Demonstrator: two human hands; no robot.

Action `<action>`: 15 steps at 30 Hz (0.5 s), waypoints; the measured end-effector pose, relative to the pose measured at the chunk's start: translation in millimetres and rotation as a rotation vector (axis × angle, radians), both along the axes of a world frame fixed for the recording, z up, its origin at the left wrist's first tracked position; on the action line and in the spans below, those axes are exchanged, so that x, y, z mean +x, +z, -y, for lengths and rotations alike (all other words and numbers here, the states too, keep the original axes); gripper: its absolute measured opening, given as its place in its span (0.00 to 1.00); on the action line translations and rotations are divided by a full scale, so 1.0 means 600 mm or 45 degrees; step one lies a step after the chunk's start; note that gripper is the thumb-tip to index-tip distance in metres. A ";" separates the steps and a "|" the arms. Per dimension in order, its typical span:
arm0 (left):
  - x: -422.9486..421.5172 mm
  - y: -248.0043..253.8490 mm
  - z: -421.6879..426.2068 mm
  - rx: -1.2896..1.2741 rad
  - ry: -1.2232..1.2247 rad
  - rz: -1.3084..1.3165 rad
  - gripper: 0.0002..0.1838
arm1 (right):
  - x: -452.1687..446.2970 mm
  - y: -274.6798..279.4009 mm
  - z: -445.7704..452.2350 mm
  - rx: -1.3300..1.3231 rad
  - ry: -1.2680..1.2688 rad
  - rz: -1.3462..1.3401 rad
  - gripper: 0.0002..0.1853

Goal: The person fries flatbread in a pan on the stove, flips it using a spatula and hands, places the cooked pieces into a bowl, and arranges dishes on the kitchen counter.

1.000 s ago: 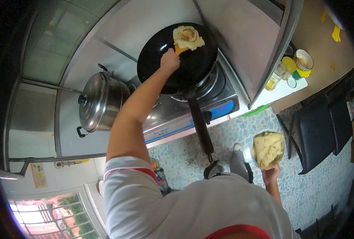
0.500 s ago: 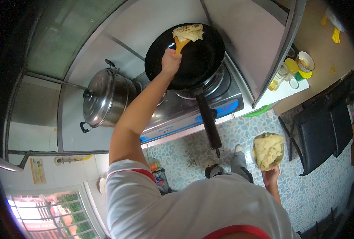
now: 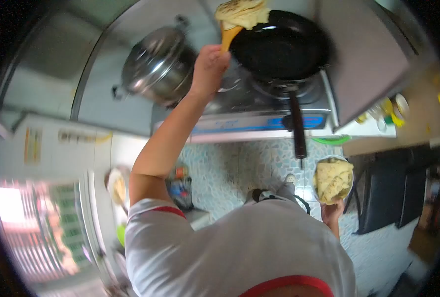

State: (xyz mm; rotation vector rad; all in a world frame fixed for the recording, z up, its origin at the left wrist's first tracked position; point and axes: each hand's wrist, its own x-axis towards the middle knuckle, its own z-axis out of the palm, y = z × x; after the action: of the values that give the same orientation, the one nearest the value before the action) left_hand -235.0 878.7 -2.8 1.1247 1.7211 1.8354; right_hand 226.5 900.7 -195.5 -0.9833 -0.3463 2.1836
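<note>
My left hand (image 3: 211, 68) is closed around the handle of a yellow-orange spatula (image 3: 229, 36). A folded flatbread (image 3: 242, 14) with browned spots rests on the spatula, above the left rim of the black frying pan (image 3: 282, 52). The pan sits on the stove burner, its long handle pointing toward me. Low on the right, my right hand (image 3: 333, 212) grips the lower edge of a bowl (image 3: 351, 184). Pale, folded flatbread (image 3: 333, 178) is heaped in this bowl. My right fingers are partly hidden beneath it.
A lidded steel pot (image 3: 155, 67) stands left of the pan on the stove (image 3: 215, 111). Jars and a small bowl (image 3: 401, 105) are on the right counter. A black chair (image 3: 390, 185) stands right of the held bowl. Another bowl (image 3: 117, 185) is at left.
The flatbread on the spatula has moved from over the pan to its left rim. The whole view has shifted, with the pan now farther right. My right hand still holds the bowl.
</note>
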 end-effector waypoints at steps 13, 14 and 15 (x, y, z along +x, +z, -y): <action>0.115 -0.006 0.842 -0.057 1.567 -0.193 0.09 | 0.007 0.072 0.136 0.220 0.351 -0.096 0.32; 0.113 -0.007 0.902 -0.163 1.681 -0.308 0.08 | 0.001 0.078 0.145 0.221 0.365 -0.092 0.32; 0.114 0.002 0.950 -0.455 1.897 -0.542 0.08 | -0.002 0.088 0.156 0.222 0.379 -0.085 0.32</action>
State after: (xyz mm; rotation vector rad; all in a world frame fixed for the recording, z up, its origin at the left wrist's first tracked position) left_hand -166.6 308.7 -1.5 -0.1466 3.4728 1.7009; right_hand 225.0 807.0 -142.8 -0.8017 -0.6758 2.3958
